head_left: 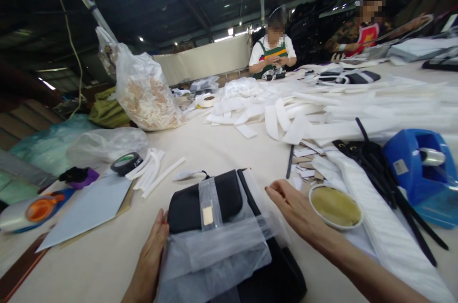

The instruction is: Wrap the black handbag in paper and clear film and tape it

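A black bag (229, 193) lies before me on the pale table. A strip of translucent wrap with a small cream-coloured rectangle crosses its front, and cloudy plastic sheeting (229, 245) covers its lower part. My left hand (155, 236) is held along the bag's left side, fingers extended and partly hidden by the edge. To the right of the bag is my right hand (286, 198), its fingers bent and pressed together; whatever may be between them is hidden. A round tin of yellowish stuff (335, 206) stands beside my right wrist.
On the right are a blue tape dispenser (422, 174), black straps (386, 179) and white foam strips (358, 117). Leftward lie black tape (126, 163), grey-blue sheets (89, 205) and a plastic sack of scraps (146, 90). Two people (274, 50) work across the table.
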Available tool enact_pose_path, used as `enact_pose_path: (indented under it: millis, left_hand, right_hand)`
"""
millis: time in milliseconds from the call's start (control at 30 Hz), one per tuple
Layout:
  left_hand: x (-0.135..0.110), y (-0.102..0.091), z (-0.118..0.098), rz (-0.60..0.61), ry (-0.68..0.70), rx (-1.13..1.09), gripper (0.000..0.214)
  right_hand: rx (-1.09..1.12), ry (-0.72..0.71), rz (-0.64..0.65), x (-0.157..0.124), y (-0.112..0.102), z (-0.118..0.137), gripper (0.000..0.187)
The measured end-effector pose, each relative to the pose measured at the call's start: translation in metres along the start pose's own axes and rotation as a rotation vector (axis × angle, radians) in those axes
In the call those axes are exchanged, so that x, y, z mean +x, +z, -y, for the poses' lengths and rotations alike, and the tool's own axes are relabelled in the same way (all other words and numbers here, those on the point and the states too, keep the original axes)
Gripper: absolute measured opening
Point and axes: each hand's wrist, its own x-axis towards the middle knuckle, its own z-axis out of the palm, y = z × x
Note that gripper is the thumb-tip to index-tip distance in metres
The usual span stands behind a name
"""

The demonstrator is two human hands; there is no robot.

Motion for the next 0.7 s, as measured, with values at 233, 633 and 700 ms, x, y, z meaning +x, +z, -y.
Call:
enact_pose_path:
  millis: [233,633,700]
  left_hand:
    - [-0.029,0.002,0.007,0.009,0.002,0.008,0.059]
    - [-0.026,0.015,0.015,-0.056,-0.038,0.051,0.059]
    - [-0.032,0.015,0.010,-0.037,0.017,0.028,0.057]
  right_hand:
    - [0.278,-0.120,0.184,-0.056,0.009,-0.046,0.023]
    - [0.484,-0.113,0.121,-0.047,0.040,-0.054,0.020]
    - [0.397,-0.128,0.094,-0.046,0.039,-0.055,0.022]
